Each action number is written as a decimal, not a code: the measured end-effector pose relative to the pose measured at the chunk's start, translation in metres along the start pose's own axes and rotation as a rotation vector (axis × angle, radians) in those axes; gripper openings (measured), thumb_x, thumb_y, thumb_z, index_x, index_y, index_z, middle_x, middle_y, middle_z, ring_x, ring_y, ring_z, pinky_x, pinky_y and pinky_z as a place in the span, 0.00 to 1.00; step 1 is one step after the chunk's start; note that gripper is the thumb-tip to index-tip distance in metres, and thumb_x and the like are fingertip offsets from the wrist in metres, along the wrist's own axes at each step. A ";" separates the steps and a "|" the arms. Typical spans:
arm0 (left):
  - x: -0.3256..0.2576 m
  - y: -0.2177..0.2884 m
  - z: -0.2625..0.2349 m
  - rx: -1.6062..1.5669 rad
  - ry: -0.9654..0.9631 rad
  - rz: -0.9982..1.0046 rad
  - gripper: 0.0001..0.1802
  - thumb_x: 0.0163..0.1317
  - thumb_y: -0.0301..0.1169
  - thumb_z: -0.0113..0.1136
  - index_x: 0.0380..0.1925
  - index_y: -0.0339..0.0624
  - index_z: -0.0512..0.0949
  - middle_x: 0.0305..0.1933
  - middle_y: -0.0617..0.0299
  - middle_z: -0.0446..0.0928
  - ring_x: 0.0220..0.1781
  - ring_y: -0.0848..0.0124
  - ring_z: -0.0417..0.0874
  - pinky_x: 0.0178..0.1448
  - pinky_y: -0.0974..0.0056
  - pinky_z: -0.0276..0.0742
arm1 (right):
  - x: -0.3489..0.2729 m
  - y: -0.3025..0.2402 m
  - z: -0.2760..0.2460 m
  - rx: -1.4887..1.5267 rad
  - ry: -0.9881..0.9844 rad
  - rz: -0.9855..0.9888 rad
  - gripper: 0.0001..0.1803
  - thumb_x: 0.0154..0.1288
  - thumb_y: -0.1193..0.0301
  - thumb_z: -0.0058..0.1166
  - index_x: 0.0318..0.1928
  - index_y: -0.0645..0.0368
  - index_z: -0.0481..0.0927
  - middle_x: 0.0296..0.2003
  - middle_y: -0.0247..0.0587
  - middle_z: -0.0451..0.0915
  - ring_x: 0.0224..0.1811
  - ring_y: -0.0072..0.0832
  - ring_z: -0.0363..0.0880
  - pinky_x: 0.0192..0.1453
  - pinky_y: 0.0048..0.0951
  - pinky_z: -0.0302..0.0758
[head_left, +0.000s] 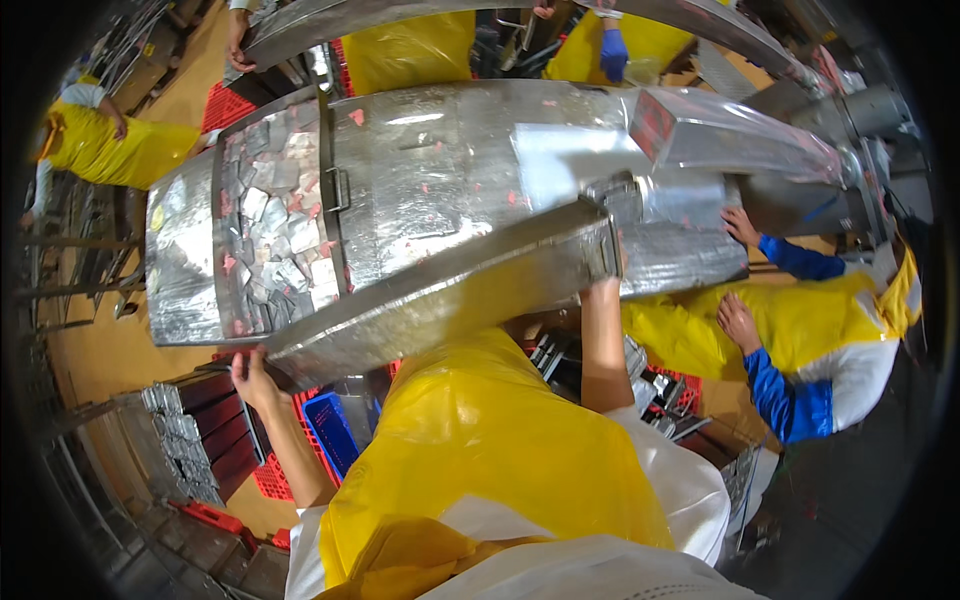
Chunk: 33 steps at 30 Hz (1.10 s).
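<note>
Hands are clamped on a long steel tray (450,300): left hand (250,372) at 8 o'clock, right hand (603,285) at 3 o'clock, gripping its rim. Judged best kept level beside the metal table (440,170), away from a co-worker's hands (738,322).

Long tray (440,290): we see dull silver metal with a brushed, streaky sheen.
Table (440,170): grey steel, speckled with small pink-red flecks.
Blocks (270,230): silvery grey and white, with pink patches between them.
Our apron (490,450): bright yellow, over a white garment.
Co-worker at our right (830,350): yellow apron, blue sleeves, white at the shoulder.
Crates (225,105): red, with an open grid pattern; we also see a blue crate (335,430) below the tray.
Glove (613,52): blue, on a hand at the far side.
Floor (110,350): orange-tan.
Stacked tins (180,440): silver edges against dark brown-red.
</note>
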<state>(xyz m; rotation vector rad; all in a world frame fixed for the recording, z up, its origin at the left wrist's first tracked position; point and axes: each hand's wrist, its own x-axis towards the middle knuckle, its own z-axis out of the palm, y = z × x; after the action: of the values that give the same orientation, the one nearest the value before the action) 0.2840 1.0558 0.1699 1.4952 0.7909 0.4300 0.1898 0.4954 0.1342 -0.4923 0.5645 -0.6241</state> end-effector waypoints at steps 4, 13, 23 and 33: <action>0.003 0.070 0.061 -0.136 -0.041 0.089 0.30 0.59 0.23 0.66 0.58 0.35 0.63 0.49 0.49 0.78 0.49 0.65 0.79 0.52 0.59 0.77 | 0.100 -0.013 0.051 -0.171 -0.035 -0.056 0.25 0.75 0.53 0.40 0.61 0.58 0.71 0.58 0.46 0.74 0.58 0.42 0.73 0.63 0.46 0.72; -0.161 0.140 0.229 0.050 -0.658 0.453 0.23 0.64 0.34 0.60 0.57 0.40 0.69 0.40 0.61 0.78 0.41 0.73 0.80 0.40 0.70 0.75 | 0.056 -0.105 0.091 0.431 -0.570 -0.158 0.37 0.62 0.46 0.57 0.64 0.59 0.72 0.65 0.47 0.70 0.69 0.43 0.64 0.76 0.48 0.53; -0.071 -0.043 0.206 0.610 -0.803 1.038 0.16 0.52 0.28 0.60 0.44 0.41 0.77 0.53 0.53 0.75 0.63 0.54 0.68 0.65 0.49 0.62 | 0.127 -0.216 0.078 -0.305 -0.149 -0.727 0.45 0.64 0.37 0.44 0.68 0.61 0.64 0.68 0.55 0.63 0.69 0.56 0.61 0.73 0.63 0.54; 0.143 -0.138 0.226 1.259 -0.418 0.208 0.44 0.46 0.58 0.73 0.55 0.38 0.73 0.63 0.49 0.67 0.67 0.53 0.62 0.66 0.37 0.56 | 0.133 -0.351 0.021 -0.349 0.478 -0.333 0.46 0.65 0.37 0.47 0.67 0.64 0.60 0.61 0.55 0.68 0.63 0.49 0.67 0.70 0.56 0.61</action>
<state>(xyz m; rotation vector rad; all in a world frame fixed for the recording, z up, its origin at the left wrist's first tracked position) 0.5103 0.9854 -0.0164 2.7247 0.5516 -0.3399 0.1512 0.1645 0.3088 -0.7814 1.0672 -0.9789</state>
